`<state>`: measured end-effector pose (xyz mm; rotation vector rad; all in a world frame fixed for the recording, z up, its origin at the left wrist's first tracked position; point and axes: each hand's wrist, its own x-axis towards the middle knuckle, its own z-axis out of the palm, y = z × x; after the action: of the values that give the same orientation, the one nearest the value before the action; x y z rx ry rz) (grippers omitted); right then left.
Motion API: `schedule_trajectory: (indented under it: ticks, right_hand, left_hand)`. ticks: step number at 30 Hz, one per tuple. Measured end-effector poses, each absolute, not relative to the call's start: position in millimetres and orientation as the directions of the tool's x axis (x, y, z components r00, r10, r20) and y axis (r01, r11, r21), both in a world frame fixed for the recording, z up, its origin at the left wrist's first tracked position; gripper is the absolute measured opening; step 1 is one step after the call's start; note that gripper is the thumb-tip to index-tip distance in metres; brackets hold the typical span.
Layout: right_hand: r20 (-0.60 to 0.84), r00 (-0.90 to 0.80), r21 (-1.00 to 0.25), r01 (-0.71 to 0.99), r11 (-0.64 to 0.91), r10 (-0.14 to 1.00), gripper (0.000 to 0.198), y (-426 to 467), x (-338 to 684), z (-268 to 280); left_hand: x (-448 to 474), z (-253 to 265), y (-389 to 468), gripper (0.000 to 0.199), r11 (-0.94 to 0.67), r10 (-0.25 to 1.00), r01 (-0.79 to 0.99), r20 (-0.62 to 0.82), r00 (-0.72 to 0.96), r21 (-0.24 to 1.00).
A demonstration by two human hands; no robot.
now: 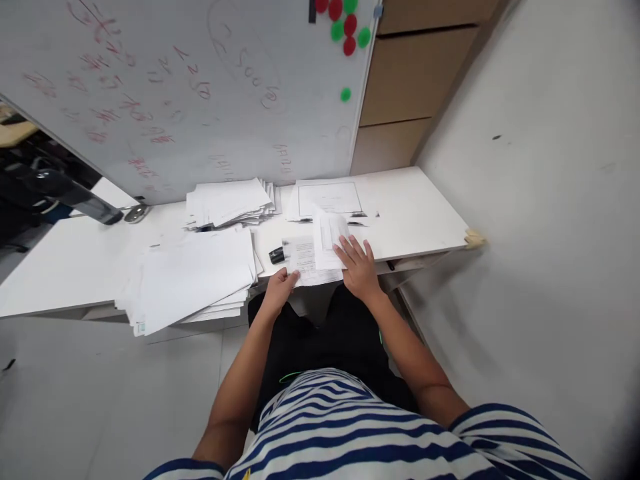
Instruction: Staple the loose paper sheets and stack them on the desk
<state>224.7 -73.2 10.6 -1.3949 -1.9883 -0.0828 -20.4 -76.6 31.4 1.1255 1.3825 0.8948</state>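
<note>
My left hand pinches the lower left corner of a printed sheet at the desk's front edge. A smaller white paper with a printed table lies over the sheet's right side, its upper end lifted or folded. On its lower right part rests my right hand, fingers spread and stretched out; the thumb is hidden. Just left of the sheet is a small black object whose kind I cannot make out. Behind the papers lies a flat page with a printed frame.
A large paper stack overhangs the front edge of the white desk on the left; another stack lies behind it. A whiteboard with magnets and cardboard boxes stand behind. A dark bottle lies at left.
</note>
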Motion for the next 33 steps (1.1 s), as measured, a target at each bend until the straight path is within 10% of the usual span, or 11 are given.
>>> schedule_trajectory:
  ticks: [13, 22, 27, 30, 33]
  right_hand:
    - [0.414, -0.302, -0.127, 0.915, 0.384, 0.858, 0.063, -123, 205, -23]
    - [0.324, -0.463, -0.187, 0.824, 0.535, 0.825, 0.061, -126, 226, -4]
    - [0.449, 0.047, -0.572, 0.783, 0.247, 0.892, 0.058, -136, 257, -24]
    - [0.150, 0.499, -0.946, 0.324, -0.024, 0.854, 0.063, -138, 269, -54]
    - [-0.194, 0.377, -0.975, -0.172, -0.137, 0.906, 0.062, -138, 274, -73]
  left_hand:
    - [22, -2, -83, 0.058, 0.527, 0.849, -0.191, -0.507, 0.146, 0.828]
    - [32, -11, -89, 0.057, 0.396, 0.917, -0.025, -0.394, 0.064, 0.918]
    - [25, -22, -89, 0.051, 0.416, 0.907, -0.003, -0.415, 0.071, 0.909]
    - [18, -29, -90, 0.052, 0.453, 0.883, 0.026, -0.453, 0.124, 0.891]
    - [14, -31, -92, 0.055, 0.473, 0.862, 0.061, -0.476, 0.174, 0.879]
